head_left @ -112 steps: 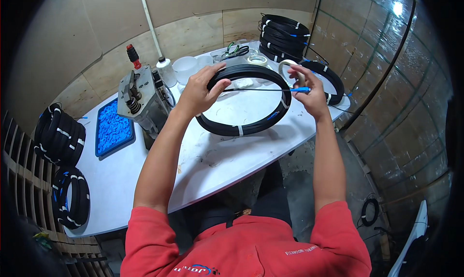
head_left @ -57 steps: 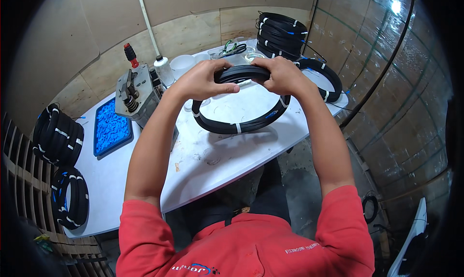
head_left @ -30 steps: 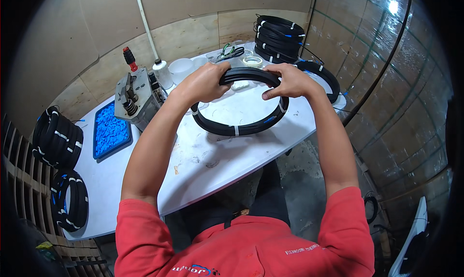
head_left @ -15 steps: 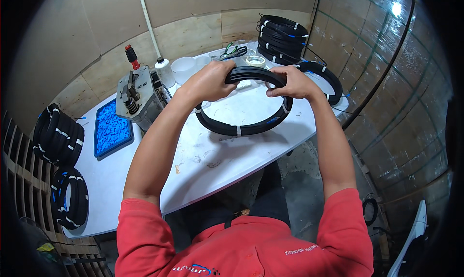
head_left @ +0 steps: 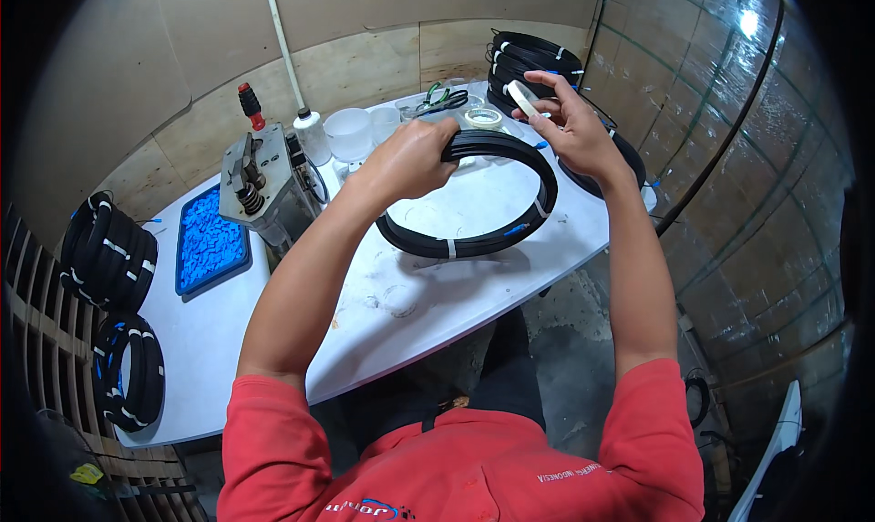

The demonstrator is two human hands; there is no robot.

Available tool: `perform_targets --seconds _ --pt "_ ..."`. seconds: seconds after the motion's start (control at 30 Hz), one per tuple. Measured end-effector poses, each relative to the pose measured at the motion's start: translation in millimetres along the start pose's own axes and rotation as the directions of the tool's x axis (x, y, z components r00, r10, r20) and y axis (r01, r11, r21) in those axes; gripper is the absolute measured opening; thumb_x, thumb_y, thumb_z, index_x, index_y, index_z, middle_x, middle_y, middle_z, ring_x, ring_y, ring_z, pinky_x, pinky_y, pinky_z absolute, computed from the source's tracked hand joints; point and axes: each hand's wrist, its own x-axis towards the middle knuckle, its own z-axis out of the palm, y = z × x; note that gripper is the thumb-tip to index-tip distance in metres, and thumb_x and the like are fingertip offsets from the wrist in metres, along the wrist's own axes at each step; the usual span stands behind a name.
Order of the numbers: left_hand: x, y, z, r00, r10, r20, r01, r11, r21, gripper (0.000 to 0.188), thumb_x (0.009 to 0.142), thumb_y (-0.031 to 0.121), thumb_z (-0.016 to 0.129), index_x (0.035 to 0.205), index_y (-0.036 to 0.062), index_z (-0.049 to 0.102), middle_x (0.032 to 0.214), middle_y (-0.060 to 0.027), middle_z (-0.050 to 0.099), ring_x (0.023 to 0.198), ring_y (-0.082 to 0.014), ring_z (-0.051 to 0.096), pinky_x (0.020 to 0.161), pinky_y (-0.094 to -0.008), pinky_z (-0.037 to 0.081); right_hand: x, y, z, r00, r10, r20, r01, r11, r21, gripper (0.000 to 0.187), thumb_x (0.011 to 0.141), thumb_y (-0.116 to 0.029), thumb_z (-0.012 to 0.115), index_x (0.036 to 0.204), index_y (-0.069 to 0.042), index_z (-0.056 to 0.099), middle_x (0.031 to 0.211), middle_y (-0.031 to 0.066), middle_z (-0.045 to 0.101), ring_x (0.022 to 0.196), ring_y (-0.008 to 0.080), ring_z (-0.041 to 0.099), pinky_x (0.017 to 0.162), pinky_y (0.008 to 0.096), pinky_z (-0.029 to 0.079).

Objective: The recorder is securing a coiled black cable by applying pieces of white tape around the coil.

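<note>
Black cable coil (head_left: pixel 419 242) part-banded, tape roll (head_left: pixel 522 100) clear of it.
Banded coils (head_left: pixel 100 258) at far left of table (head_left: pixel 210 358). Left hand (head_left: pixel 416 162) grips work coil's upper left, ring tilted over table; stretch under hand hidden, can't tell if banded. White bands (head_left: pixel 451 248) done near side and right. Top arc shows none. Right hand (head_left: pixel 579 134) pinches the roll. More banded coils behind.

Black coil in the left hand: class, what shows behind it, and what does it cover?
Through the ring of the black coil, the white tabletop shows; beyond its upper edge is a tape roll. Whatever its band and the left hand cover cannot be seen.
</note>
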Motion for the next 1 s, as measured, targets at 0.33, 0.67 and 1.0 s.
perform_targets --seconds 0.33,0.67,1.0 --pt "-5.2 18.1 6.3 0.998 -0.003 -0.063 0.002 1.000 -0.013 0.079 0.080 0.010 0.070 0.151 0.0119 0.036 0.095 -0.0230 0.071 0.088 -0.0430 0.067 0.078 -0.0496 0.052 4.8 -36.0 15.4 0.991 0.045 0.124 -0.025 0.987 -0.160 0.048 0.096 -0.010 0.062 0.141 -0.015 0.046 0.100 0.0202 0.074 0.096 0.0329 0.072 0.087 0.0388 0.053" --pt "-8.8 19.6 7.6 0.998 -0.025 -0.062 0.017 0.992 -0.128 0.065 0.080 0.008 0.074 0.137 0.0170 0.046 0.096 -0.0222 0.071 0.087 -0.0407 0.068 0.078 -0.0464 0.053 15.6 -27.8 21.0 0.993 0.045 0.110 -0.026 0.986 -0.167 0.041 0.092 -0.014 0.069 0.130 -0.010 0.053 0.096 0.0207 0.074 0.090 0.0345 0.072 0.083 0.0390 0.055" --pt "-11.0 20.7 12.5 0.975 0.031 -0.221 -0.078 0.976 -0.205 0.060 0.079 0.005 0.074 0.131 0.0154 0.046 0.110 -0.0158 0.068 0.097 -0.0393 0.066 0.081 -0.0462 0.053 30.4 -31.2 16.1 0.989 0.096 0.109 -0.059 0.951 -0.304 0.035 0.087 -0.016 0.076 0.116 -0.005 0.058 0.093 0.0186 0.075 0.086 0.0300 0.073 0.079 0.0371 0.056"
